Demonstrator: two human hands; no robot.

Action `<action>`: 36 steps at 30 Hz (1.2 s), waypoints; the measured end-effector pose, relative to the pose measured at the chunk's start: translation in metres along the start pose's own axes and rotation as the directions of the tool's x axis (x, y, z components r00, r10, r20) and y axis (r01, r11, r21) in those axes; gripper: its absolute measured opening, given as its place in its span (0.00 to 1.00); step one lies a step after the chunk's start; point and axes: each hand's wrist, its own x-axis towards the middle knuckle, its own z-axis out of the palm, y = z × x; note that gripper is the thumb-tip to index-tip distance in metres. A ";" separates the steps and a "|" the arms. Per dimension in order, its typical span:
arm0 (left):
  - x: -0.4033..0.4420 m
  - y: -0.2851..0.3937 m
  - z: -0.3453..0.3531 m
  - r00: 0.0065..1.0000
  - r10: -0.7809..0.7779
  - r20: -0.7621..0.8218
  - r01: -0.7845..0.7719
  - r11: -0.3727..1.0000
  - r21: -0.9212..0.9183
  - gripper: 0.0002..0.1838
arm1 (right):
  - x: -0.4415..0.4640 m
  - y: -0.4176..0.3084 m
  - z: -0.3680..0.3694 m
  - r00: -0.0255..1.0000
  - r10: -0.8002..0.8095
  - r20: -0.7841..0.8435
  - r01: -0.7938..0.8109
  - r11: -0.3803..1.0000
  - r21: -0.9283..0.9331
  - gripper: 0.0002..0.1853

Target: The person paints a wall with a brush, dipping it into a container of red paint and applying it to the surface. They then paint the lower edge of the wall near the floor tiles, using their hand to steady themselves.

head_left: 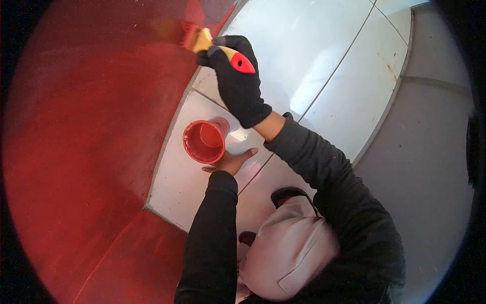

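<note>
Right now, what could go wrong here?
1. The brush in the right-hand grip is close to the border of the white tiles; a slip could streak them red.
2. The left-hand grip is at the near side of the red cup, thumb splayed away from it; a bump might tip the cup and spill any paint inside.

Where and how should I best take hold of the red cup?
Probably by its outer wall, from your body's side, where your left hand is: the red cup has a round wall that suits curled fingers, and its open mouth faces up.
</note>
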 end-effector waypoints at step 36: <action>0.017 -0.014 0.013 0.988 0.152 -0.022 -0.151 0.988 0.033 0.78 | -0.020 -0.021 0.015 0.998 -0.018 0.061 0.015 0.999 0.038 0.09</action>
